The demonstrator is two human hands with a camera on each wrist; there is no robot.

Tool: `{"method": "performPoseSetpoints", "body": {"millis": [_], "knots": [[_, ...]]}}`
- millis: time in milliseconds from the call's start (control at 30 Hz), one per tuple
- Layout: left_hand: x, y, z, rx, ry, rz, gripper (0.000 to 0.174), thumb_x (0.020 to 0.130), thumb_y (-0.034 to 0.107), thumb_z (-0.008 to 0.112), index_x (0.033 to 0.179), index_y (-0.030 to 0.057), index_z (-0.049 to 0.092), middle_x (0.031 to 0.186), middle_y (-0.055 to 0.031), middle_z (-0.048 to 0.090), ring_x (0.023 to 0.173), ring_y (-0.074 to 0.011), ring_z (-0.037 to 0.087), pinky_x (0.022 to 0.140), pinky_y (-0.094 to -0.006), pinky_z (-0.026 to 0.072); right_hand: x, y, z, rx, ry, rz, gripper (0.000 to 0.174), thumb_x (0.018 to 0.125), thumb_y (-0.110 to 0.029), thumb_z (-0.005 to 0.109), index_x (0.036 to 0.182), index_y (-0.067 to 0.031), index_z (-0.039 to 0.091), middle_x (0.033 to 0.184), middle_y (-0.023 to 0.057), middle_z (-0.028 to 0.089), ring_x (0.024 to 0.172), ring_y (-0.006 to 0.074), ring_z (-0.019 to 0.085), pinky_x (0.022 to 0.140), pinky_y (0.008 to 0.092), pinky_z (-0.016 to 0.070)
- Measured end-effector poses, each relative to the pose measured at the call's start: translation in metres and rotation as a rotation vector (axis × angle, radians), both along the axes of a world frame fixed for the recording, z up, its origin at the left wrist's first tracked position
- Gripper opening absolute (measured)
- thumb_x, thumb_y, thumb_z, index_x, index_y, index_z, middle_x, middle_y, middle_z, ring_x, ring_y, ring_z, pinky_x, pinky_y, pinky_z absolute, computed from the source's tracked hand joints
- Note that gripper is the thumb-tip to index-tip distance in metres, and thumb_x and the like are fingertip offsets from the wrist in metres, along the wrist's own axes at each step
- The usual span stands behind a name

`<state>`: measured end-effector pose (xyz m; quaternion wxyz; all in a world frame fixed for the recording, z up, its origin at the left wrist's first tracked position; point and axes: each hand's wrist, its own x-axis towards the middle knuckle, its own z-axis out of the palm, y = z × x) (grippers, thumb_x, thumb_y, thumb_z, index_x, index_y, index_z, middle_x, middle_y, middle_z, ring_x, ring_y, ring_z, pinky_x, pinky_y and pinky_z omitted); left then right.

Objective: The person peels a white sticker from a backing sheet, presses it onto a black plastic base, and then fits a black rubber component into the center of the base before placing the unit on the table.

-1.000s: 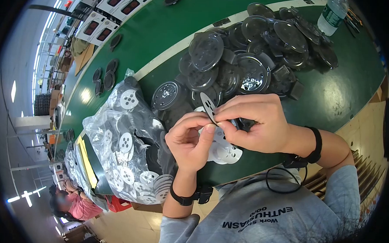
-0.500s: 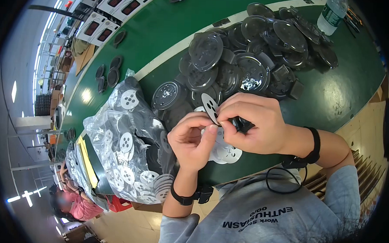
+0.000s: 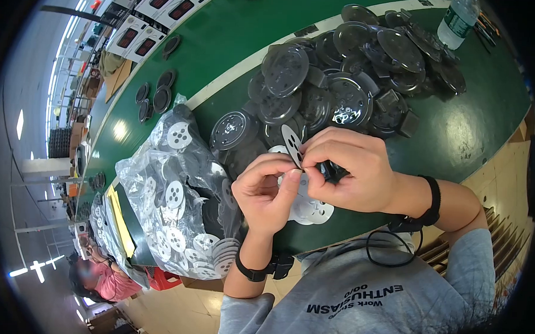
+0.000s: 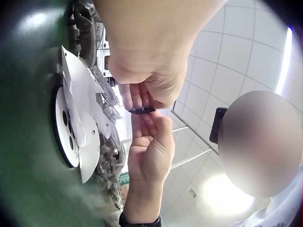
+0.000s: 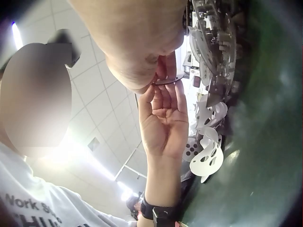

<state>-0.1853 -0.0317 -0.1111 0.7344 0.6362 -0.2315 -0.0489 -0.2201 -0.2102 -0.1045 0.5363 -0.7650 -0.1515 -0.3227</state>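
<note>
Nearest to my body, my left hand (image 3: 265,193) and right hand (image 3: 353,170) met above the near edge of the green table (image 3: 475,133). Between them stood one white disc (image 3: 292,141), thin, punched with round holes and held on edge, clear of the table. Both hands pinched its lower rim: the left thumb and forefinger curled onto it from below, the right thumb and forefinger closed on it from the side. The remaining fingers of the right hand were folded over a small black piece (image 3: 332,169); I could not tell what it was.

Directly beneath the hands lay a loose heap of white discs (image 3: 313,211), resting on the table. To my left sat a clear plastic bag (image 3: 161,181), crumpled and packed with more discs of the same kind, reaching the table's near edge.

Beyond the hands, a large pile of black round parts (image 3: 341,81) covered the middle of the table, overlapping one another. A water bottle (image 3: 456,19) stood at the far right, just past that pile. Well off to the far left, a few black plates (image 3: 155,95) lay apart from the rest.
</note>
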Motion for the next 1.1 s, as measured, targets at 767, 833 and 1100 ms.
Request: {"method": "performPoseSetpoints", "body": {"millis": [767,833,1100], "knots": [[-0.0002,0.0016,-0.0008,-0.022,-0.006,-0.032,0.013,0.083,-0.011,0.071,0.095,-0.0076,0.068,0.097,-0.0138,0.067,0.09,-0.0171,0.064,0.08,-0.03,0.0524,-0.0016,0.0008,0.0011,-0.005,0.02,0.02,0.015,0.069,-0.001,0.071,0.08,-0.0053,0.063,0.078,0.007,0.063,0.068,0.025,0.063,0.058,0.0335,0.0529],[-0.001,0.0,0.0009,0.007,-0.007,-0.036,0.014,0.082,-0.011,0.071,0.095,-0.0074,0.068,0.097,-0.0137,0.067,0.089,-0.0174,0.064,0.08,-0.0303,0.0524,-0.0013,0.0009,-0.0005,-0.02,0.01,0.004,0.015,0.07,-0.001,0.071,0.08,-0.0056,0.061,0.076,0.0071,0.061,0.067,0.0251,0.062,0.058,0.0341,0.0522],[-0.0039,-0.0004,-0.002,0.026,0.031,0.073,0.014,0.082,-0.005,0.073,0.093,-0.0031,0.064,0.091,-0.0067,0.065,0.081,-0.011,0.059,0.073,-0.0238,0.0475,-0.0018,-0.004,-0.0017,-0.016,0.14,0.065,0.015,0.071,0.0,0.069,0.082,-0.0027,0.059,0.075,0.0081,0.059,0.064,0.0244,0.06,0.057,0.0313,0.0506]]}}
